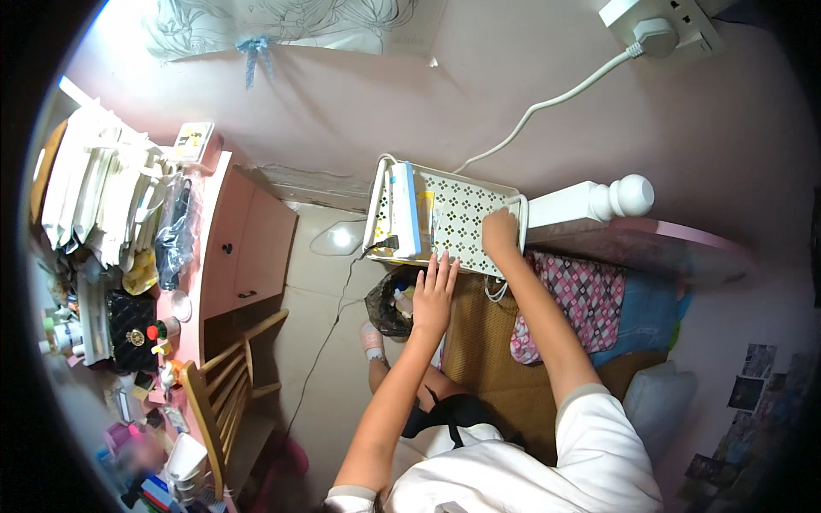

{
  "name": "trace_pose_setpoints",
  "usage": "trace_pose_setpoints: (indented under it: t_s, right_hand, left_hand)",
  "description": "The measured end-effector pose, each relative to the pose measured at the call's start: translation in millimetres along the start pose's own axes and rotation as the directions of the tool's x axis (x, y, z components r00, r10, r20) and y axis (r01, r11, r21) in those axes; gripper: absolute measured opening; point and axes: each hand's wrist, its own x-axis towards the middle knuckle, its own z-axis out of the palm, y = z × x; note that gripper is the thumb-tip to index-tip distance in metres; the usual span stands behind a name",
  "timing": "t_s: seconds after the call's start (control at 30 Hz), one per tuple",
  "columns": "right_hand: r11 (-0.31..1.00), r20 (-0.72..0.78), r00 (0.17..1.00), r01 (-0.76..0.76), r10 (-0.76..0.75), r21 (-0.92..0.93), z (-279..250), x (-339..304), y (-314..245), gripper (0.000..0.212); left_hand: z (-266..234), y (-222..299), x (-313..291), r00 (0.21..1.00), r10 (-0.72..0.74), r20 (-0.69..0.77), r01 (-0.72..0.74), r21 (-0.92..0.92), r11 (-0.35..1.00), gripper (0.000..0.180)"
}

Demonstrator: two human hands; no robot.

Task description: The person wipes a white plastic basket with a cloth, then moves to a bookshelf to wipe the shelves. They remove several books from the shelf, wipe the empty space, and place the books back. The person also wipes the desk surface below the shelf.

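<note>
"How do the fingers stand?"

"Those of the left hand (433,303) are stretched out and a little spread, with their tips at the near edge of the white basket (464,221). It can't be told whether they press on it."

"And the right hand (499,234)?"

"Its fingers are curled in at the basket's right end, near the white handle (522,221). What they pinch, if anything, is hidden."

"Where is the basket?"

"Right in front of the person, near the wall and just left of a white bedpost (560,205). Its surface is pierced with a pattern of small openings."

"What's in it?"

"At its left side, a long white object with a blue side (411,209), and a black plug (389,244) close to that. A black cord (322,368) trails down to the floor."

"Farther out?"

"A dark bag (386,315) with things inside sits below the basket, beside the brown mat (475,342). A checked pink and grey cloth (581,299) lies to the right. Up on the wall, a white cable (534,109) runs to a socket (684,21); over on the left stand a pink cabinet (261,248) and a wooden chair (205,410)."
</note>
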Motion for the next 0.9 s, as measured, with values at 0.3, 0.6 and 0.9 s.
trace_pose_setpoints:
  t_s: [0.3, 0.6, 0.9]
  right_hand:
    - [0.945, -0.112, 0.993, -0.019, -0.019, -0.327, -15, 10, 10, 0.02]
    - [0.948, 0.098, 0.964, -0.263, 0.249, 0.178, -20, -23, -15, 0.018]
    - [0.683, 0.064, 0.997, -0.017, -0.043, 0.731, -35, -59, 1, 0.028]
  left_hand:
    - [0, -3, -2, 0.999, 0.033, -0.022, -0.033, 0.033, 0.999, 0.071]
    - [3, 4, 1, 0.999, -0.035, 0.027, 0.034, 0.042, 0.999, 0.069]
    - [-3, -1, -5, 1.0, -0.018, -0.02, 0.016, -0.128, 0.992, 0.068]
